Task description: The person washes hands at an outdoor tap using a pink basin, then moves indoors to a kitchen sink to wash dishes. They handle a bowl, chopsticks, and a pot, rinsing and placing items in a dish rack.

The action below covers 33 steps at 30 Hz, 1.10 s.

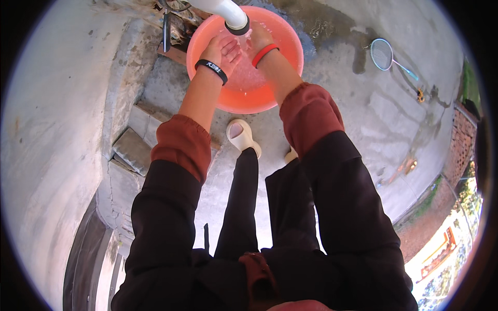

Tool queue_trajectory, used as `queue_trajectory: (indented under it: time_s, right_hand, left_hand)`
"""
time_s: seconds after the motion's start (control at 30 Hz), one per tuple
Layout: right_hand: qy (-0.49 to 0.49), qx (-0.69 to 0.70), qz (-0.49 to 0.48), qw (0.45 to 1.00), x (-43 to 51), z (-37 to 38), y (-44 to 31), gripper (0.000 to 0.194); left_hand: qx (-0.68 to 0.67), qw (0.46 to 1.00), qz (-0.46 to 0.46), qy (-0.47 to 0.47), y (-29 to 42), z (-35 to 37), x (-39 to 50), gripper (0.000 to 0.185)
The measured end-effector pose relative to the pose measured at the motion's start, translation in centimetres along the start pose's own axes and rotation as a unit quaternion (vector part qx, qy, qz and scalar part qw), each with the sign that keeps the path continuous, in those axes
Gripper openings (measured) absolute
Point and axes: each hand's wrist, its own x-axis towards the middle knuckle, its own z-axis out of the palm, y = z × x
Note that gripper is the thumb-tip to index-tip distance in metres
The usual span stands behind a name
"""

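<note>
Water runs from a white plastic pipe (233,17) with a dark ring at its mouth into a round pink-orange basin (245,105) on the ground. My left hand (223,52), with a black wristband bearing writing, is over the left part of the basin, palm up and fingers spread, holding nothing. My right hand (258,38), with a red wristband (264,54), is just right of the pipe's mouth at the water; splashes and the pipe partly hide its fingers. Rippled water stands in the basin.
A badminton racket (382,54) lies on the concrete floor to the right, near wet patches. Bricks or blocks (133,149) and a plastered wall (58,116) stand on the left. My feet, in cream slides (243,135), are below the basin.
</note>
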Motion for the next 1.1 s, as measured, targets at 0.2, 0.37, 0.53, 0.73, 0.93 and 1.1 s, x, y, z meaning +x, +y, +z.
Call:
queue_trajectory:
  time_s: [0.2, 0.37, 0.53, 0.73, 0.93, 1.1]
  right_hand:
    - [-0.11, -0.285, -0.06, 0.95, 3.8, 3.7, 3.3, 0.032]
    - [-0.102, -0.277, -0.036, 0.955, -3.4, 2.4, 1.2, 0.042]
    - [-0.047, -0.219, -0.039, 0.974, -5.8, -3.2, -1.3, 0.042]
    - [-0.003, -0.079, -0.01, 0.997, -5.9, -4.3, -2.2, 0.043]
    - [-0.147, -0.001, 0.091, 0.985, -4.3, -0.4, -1.0, 0.053]
    - [-0.118, -0.164, -0.007, 0.979, -4.9, -0.6, 0.2, 0.053]
  left_hand:
    - [-0.009, 0.996, -0.008, 0.087, 0.5, -2.7, -0.9, 0.051]
    - [0.02, 0.996, -0.007, 0.086, -0.4, -1.0, 0.2, 0.046]
    - [0.066, 0.997, 0.0, 0.034, -1.7, 4.2, 2.2, 0.046]
    - [0.105, 0.993, 0.033, -0.048, -1.2, 6.5, 0.8, 0.042]
    - [0.151, 0.982, 0.105, -0.035, -1.8, 5.1, 0.1, 0.049]
    - [0.065, 0.987, 0.069, -0.131, -0.3, 4.7, -2.8, 0.044]
